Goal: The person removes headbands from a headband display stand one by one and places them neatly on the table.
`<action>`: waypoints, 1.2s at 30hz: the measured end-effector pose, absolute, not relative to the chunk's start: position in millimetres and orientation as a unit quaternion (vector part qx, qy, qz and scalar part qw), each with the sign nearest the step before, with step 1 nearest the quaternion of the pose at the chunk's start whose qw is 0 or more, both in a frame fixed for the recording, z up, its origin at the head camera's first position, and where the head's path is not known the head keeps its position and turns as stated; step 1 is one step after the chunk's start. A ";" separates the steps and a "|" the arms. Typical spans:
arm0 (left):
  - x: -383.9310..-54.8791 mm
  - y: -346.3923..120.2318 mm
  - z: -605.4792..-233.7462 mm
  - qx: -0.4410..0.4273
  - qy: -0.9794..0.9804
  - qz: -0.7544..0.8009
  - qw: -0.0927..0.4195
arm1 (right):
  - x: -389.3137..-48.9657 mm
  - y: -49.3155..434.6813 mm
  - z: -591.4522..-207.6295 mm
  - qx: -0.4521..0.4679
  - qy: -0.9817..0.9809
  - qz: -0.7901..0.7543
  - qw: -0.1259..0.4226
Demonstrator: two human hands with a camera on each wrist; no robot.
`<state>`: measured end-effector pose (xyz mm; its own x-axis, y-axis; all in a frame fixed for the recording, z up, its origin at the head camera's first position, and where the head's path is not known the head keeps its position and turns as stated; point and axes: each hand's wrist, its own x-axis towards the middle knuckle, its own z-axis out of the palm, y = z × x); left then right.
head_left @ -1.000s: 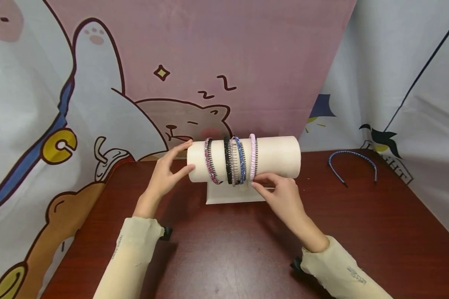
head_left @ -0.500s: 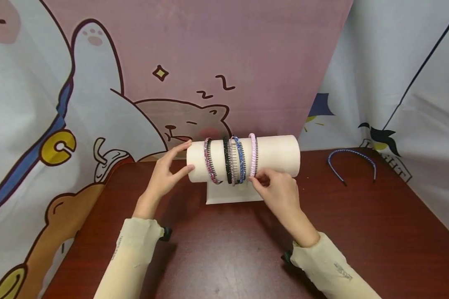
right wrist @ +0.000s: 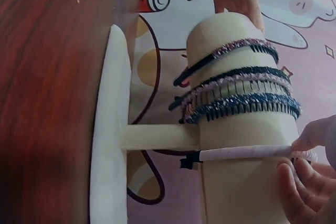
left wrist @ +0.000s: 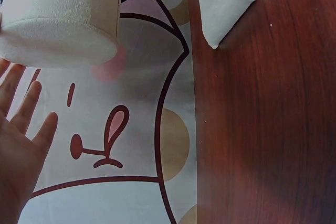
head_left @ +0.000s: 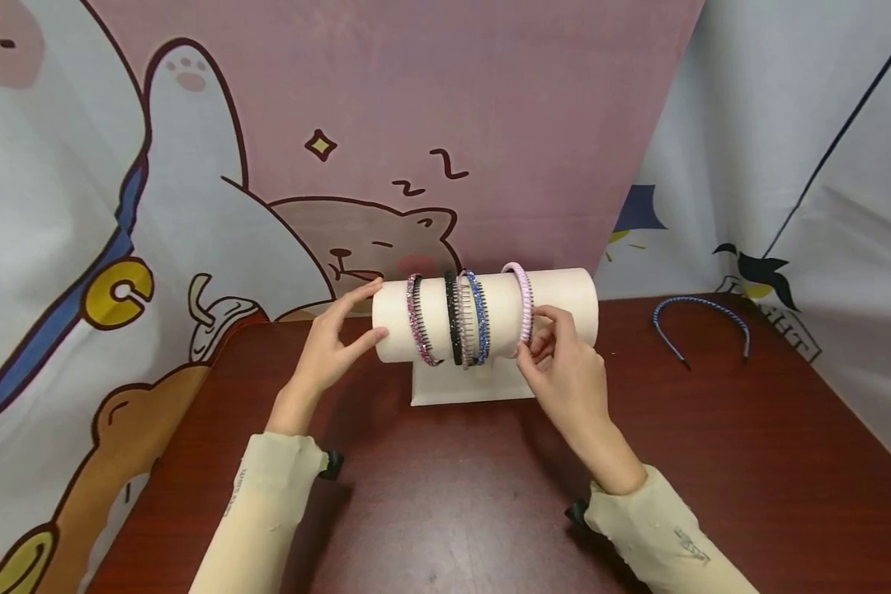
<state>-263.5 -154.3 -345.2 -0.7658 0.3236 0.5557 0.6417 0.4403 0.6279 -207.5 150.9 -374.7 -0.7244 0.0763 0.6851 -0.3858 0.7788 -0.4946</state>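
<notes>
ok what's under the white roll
A short post and a flat base on the table, with hairband tips poking below the roll. The right hand covers the base's right end in the head view; the roll hides its back.

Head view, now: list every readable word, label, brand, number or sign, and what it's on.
"Z Z": two drawn marks on the pink cloth, above the cartoon animal.
Perhaps "HT", rest unclear: slanted letters on the white cloth, below the bird print.
Left sleeve, right sleeve: small print, unreadable.
Headbands, stand: no text visible.
</notes>
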 end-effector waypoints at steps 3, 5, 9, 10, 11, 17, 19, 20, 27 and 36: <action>-263.5 -153.6 -345.0 -0.291 -0.829 -0.441 0.180 | -208.4 154.2 -371.8 0.084 -0.861 0.334 0.375; -263.3 -153.5 -344.7 -0.291 -0.829 -0.442 0.181 | -209.4 156.7 -370.1 0.082 -0.856 0.341 0.381; -262.9 -153.6 -343.4 -0.292 -0.828 -0.443 0.180 | -210.5 161.2 -366.7 0.076 -0.854 0.334 0.392; -263.1 -153.5 -343.1 -0.292 -0.828 -0.444 0.179 | -210.7 162.3 -365.9 0.074 -0.855 0.328 0.396; -263.3 -153.3 -343.0 -0.292 -0.828 -0.444 0.178 | -210.9 163.3 -365.2 0.072 -0.856 0.320 0.399; -262.8 -153.8 -342.5 -0.292 -0.829 -0.441 0.183 | -214.7 165.6 -360.0 0.070 -0.871 0.272 0.403; -262.0 -153.9 -342.6 -0.290 -0.830 -0.440 0.181 | -216.6 166.6 -358.2 0.070 -0.872 0.266 0.405; -262.1 -153.9 -343.1 -0.289 -0.831 -0.440 0.179 | -217.5 167.7 -357.4 0.069 -0.872 0.266 0.405; -274.1 -158.9 -357.8 -0.283 -0.835 -0.436 0.181 | -220.8 178.6 -353.3 0.053 -0.852 0.331 0.403; -288.1 -166.1 -371.1 -0.294 -0.830 -0.435 0.190 | -221.2 192.2 -351.4 0.024 -0.833 0.389 0.392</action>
<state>-288.1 -166.1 -371.1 -0.7542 0.3231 0.5716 0.6539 0.4489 0.6090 -221.2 192.2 -351.4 -0.6914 0.2645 0.6723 -0.3459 0.6958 -0.6294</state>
